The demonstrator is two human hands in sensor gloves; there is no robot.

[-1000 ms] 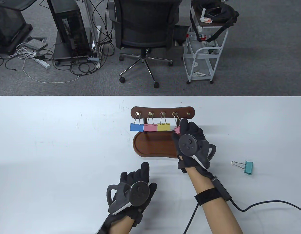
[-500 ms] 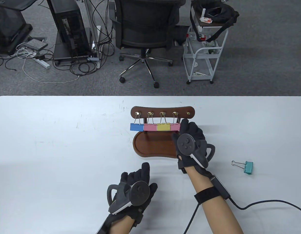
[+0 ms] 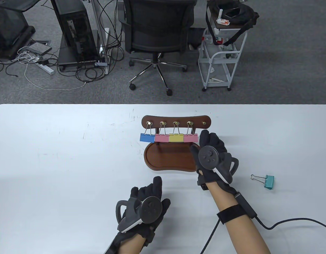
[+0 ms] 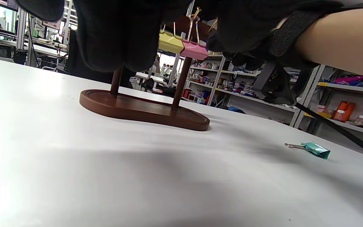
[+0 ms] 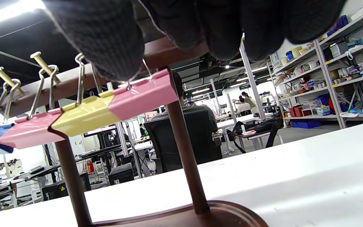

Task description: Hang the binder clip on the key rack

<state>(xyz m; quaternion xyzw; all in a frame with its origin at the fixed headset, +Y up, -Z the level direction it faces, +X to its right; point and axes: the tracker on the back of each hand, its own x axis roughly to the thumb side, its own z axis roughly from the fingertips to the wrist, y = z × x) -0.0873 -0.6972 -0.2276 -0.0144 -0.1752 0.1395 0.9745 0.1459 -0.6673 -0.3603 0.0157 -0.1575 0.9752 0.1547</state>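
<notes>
The brown wooden key rack point(image 3: 176, 120) stands mid-table on its oval base point(image 3: 168, 160). A blue point(image 3: 147, 137), a pink point(image 3: 161, 138), a yellow point(image 3: 176, 137) and a second pink binder clip point(image 3: 190, 137) hang from its first four hooks; the fifth hook point(image 3: 204, 123) is bare. My right hand point(image 3: 205, 144) is just right of the second pink clip, apart from it and holding nothing. In the right wrist view its fingers hang above that clip point(image 5: 143, 93). A teal binder clip point(image 3: 268, 181) lies on the table at the right. My left hand point(image 3: 148, 189) rests empty near the front edge.
The white table point(image 3: 59, 158) carries only the rack and the teal clip, which also shows in the left wrist view point(image 4: 314, 149). A cable point(image 3: 284, 222) trails from my right wrist. An office chair point(image 3: 157, 31) and a white cart point(image 3: 221, 58) stand beyond the far edge.
The second pink clip, held tilted at the fourth hook a second ago, now hangs straight. My right hand has let go and drawn a little right and back. The left hand has not moved.
</notes>
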